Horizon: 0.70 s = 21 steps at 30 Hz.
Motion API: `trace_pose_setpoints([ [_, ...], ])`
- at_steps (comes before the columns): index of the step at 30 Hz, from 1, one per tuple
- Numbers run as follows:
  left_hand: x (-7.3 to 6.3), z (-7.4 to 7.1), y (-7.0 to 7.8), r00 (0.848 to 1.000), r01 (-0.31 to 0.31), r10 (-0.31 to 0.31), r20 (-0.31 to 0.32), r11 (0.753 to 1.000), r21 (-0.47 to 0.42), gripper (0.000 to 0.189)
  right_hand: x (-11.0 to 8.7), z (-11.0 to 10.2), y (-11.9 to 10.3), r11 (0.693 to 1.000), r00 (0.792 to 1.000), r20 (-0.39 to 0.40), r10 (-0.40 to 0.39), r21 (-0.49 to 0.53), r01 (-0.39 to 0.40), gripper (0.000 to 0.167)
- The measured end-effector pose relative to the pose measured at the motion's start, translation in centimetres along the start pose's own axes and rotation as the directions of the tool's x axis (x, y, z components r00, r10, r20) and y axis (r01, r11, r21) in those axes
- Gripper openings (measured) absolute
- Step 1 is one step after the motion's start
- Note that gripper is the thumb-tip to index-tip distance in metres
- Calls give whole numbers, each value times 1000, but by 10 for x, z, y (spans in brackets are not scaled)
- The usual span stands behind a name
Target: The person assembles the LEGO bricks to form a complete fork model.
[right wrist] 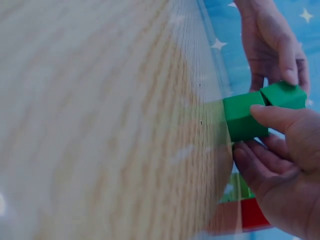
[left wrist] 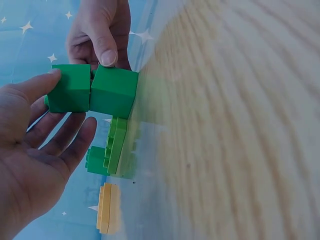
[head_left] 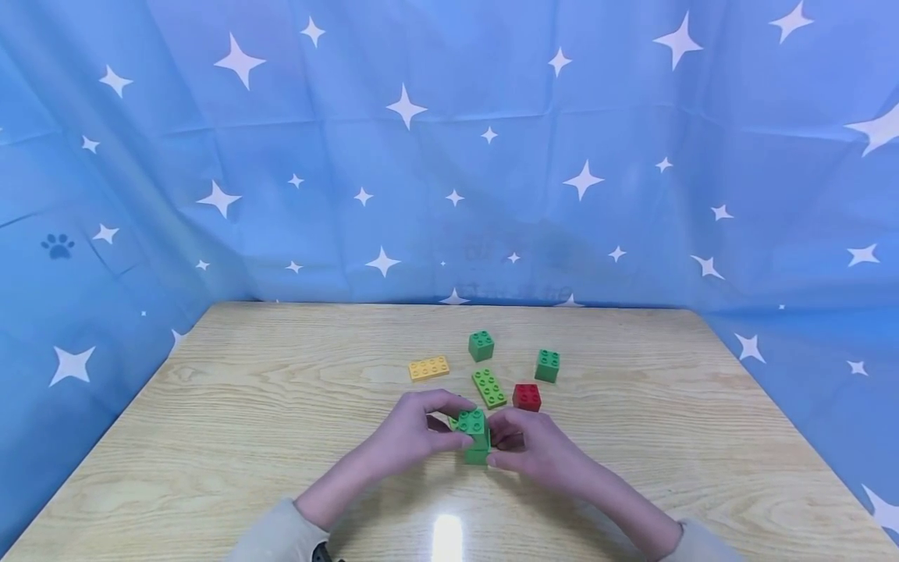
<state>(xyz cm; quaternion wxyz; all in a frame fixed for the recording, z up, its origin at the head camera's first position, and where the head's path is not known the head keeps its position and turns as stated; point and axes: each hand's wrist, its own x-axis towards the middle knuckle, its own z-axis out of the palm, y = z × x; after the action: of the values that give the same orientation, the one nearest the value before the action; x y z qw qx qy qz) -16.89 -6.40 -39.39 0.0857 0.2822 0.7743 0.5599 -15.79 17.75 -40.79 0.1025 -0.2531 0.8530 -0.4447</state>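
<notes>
Two dark green toy building blocks stand one above the other near the table's front. My left hand (head_left: pixel 410 432) pinches the upper green block (head_left: pixel 472 425) between thumb and fingers. The lower green block (head_left: pixel 476 455) rests on the table, and my right hand (head_left: pixel 542 450) holds it from the right, its thumb (right wrist: pixel 272 116) on the near side. In the left wrist view a narrow gap shows between the upper block (left wrist: pixel 70 88) and the lower block (left wrist: pixel 114 92), which sit slightly askew. The right wrist view shows the upper block tilted. Whether the studs are engaged is hidden.
Just beyond the hands lie a flat lime-green brick (head_left: pixel 488 388) and a red block (head_left: pixel 527 396). Farther back are a flat yellow brick (head_left: pixel 429 368) and two green blocks (head_left: pixel 481 345). A blue starred curtain (head_left: pixel 449 156) hangs behind the wooden table (head_left: pixel 281 375).
</notes>
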Motion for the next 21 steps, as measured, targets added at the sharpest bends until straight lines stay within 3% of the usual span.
trace_pose_setpoints([
  [21,1,16,-4,995,63,-72,-73,990,-124,28,0,2,2,996,1000,-14,2,88,-1,31],
])
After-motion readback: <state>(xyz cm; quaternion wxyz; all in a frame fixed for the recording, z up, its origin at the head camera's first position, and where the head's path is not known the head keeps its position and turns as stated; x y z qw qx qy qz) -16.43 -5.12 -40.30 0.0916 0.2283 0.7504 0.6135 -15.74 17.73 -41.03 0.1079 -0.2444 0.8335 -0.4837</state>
